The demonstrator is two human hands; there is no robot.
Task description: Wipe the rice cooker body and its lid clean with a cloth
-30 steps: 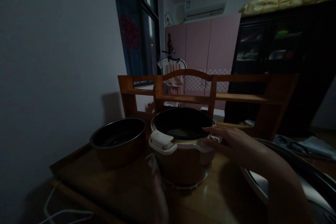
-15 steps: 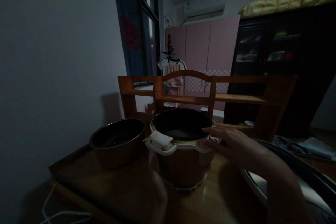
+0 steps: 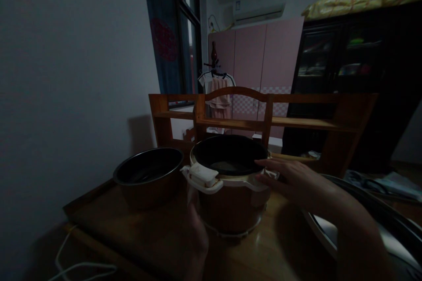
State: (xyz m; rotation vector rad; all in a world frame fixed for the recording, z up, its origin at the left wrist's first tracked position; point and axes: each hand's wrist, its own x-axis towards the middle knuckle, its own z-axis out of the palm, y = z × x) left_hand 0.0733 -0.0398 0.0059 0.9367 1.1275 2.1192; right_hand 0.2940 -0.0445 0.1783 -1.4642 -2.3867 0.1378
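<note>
An open brown rice cooker [image 3: 231, 204] with a white latch [image 3: 203, 175] stands on a wooden desk [image 3: 138, 237]. My right hand [image 3: 296, 182] rests on its right rim, fingers stretched out along the edge. Below the latch, my left hand [image 3: 197, 232] comes up against the cooker's front left side. It is dim and blurred, with something pale at its fingertips that I cannot make out. A dark metal inner pot [image 3: 148, 175] sits to the cooker's left.
A wooden desk shelf [image 3: 250, 116] runs behind the cooker. A large round lid or pan [image 3: 379, 224] lies at the right under my forearm. A white cable [image 3: 75, 265] hangs off the desk's left front. The wall is close on the left.
My left hand has risen slightly toward the latch side of the cooker. The right hand has stayed on the rim.
</note>
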